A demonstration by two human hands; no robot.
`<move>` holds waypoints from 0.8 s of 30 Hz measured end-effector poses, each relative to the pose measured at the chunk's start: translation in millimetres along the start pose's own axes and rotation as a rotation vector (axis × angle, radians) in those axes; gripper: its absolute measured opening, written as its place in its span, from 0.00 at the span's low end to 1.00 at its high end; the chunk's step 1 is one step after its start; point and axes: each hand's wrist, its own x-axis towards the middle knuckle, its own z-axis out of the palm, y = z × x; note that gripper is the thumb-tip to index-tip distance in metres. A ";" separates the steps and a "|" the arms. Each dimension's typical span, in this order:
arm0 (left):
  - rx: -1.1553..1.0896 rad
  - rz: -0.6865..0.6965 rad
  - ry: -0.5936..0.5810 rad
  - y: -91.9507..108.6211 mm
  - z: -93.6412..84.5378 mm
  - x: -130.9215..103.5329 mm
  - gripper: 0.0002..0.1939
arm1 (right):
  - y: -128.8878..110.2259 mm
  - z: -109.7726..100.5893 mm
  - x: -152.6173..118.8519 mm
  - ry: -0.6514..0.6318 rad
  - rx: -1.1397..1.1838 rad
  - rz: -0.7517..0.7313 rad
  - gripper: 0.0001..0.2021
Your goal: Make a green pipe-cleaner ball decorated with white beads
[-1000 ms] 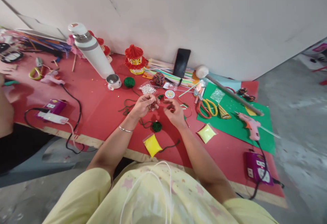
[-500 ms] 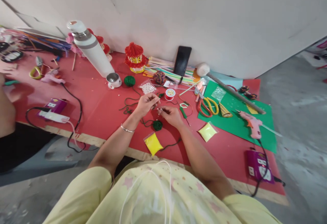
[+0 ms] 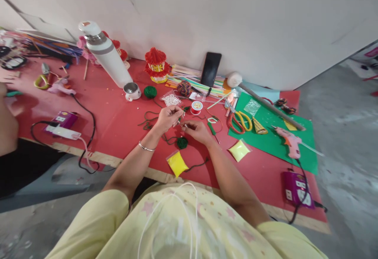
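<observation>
Near the table's middle, my left hand (image 3: 169, 119) is pinched, with a bit of dark green showing at its fingertips; what it holds is too small to make out. Facing it, my right hand (image 3: 199, 132) pinches small white beads (image 3: 185, 125) between thumb and finger. Just below the hands sits a dark green crocheted piece (image 3: 182, 143). Loose green yarn (image 3: 149, 120) trails to a green yarn ball (image 3: 150, 91). Behind my fingers lie a bag of white beads (image 3: 171, 99) and a spool of red thread (image 3: 196, 107). A green-handled crochet hook (image 3: 212, 128) rests right of them.
Scissors (image 3: 239, 122) and a pink glue gun (image 3: 291, 141) lie on green sheet (image 3: 274, 150) at right. Yellow packets (image 3: 177, 164) lie near the front edge. A tall white flask (image 3: 108, 60), metal cup (image 3: 132, 91) and phone (image 3: 210, 69) stand behind. Another person's arm (image 3: 7, 125) shows at left.
My right hand has shifted slightly up and left, closer to my left hand. My left hand has moved a little left and up. The things on the table stay put.
</observation>
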 end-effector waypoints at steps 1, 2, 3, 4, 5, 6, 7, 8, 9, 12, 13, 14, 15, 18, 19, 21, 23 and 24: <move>-0.015 0.002 0.018 -0.3 -0.9 0.6 0.18 | 0.2 -1.2 -0.5 0.005 0.048 0.014 0.16; -0.025 0.002 0.027 -0.5 -1.6 1.1 0.18 | 0.5 -2.5 -1.0 0.012 0.097 0.033 0.17; -0.030 0.002 0.031 -0.3 -1.9 1.3 0.18 | 1.1 -3.8 -1.4 0.023 0.139 0.055 0.17; -0.027 0.002 0.030 0.2 -1.8 1.1 0.18 | 1.9 -5.1 -1.6 0.036 0.168 0.078 0.18; -0.012 0.000 0.023 1.0 -1.2 0.7 0.17 | 2.9 -6.2 -1.5 0.051 0.182 0.095 0.18; 0.009 -0.004 0.007 2.2 -0.3 0.0 0.17 | 3.9 -7.2 -1.0 0.070 0.184 0.109 0.18; 0.030 -0.012 -0.018 3.5 0.9 -0.9 0.17 | 4.9 -7.8 0.2 0.094 0.182 0.122 0.18; 0.052 -0.023 -0.052 4.8 2.2 -1.8 0.18 | 5.6 -8.3 2.0 0.120 0.184 0.138 0.18; 0.072 -0.037 -0.089 5.9 3.5 -2.6 0.18 | 6.0 -8.4 4.6 0.144 0.196 0.159 0.17; 0.107 -0.083 -0.154 6.9 6.1 -4.1 0.20 | 3.8 -6.6 15.5 0.139 0.256 0.260 0.18; 0.108 -0.095 -0.156 6.3 6.3 -4.1 0.21 | 2.1 -5.2 19.5 0.124 0.279 0.287 0.21; 0.102 -0.102 -0.154 5.4 6.1 -4.0 0.21 | 0.0 -3.6 23.3 0.124 0.307 0.302 0.23; 0.089 -0.106 -0.150 4.0 5.6 -3.6 0.22 | -2.2 -1.7 26.7 0.141 0.343 0.304 0.23; 0.065 -0.112 -0.150 -1.3 3.4 -1.8 0.22 | -7.0 3.1 32.5 0.222 0.493 0.261 0.21; 0.071 -0.113 -0.148 -3.4 2.8 -1.1 0.22 | -7.6 3.7 33.1 0.233 0.541 0.244 0.22; 0.107 -0.100 -0.129 -7.1 2.2 0.4 0.20 | -6.9 2.8 33.0 0.239 0.615 0.229 0.21; 0.138 -0.067 -0.091 -9.8 2.0 1.7 0.18 | -4.6 -0.5 32.3 0.266 0.661 0.232 0.20; 0.142 -0.053 -0.069 -10.5 1.8 2.2 0.17 | -3.3 -2.5 31.9 0.276 0.670 0.241 0.20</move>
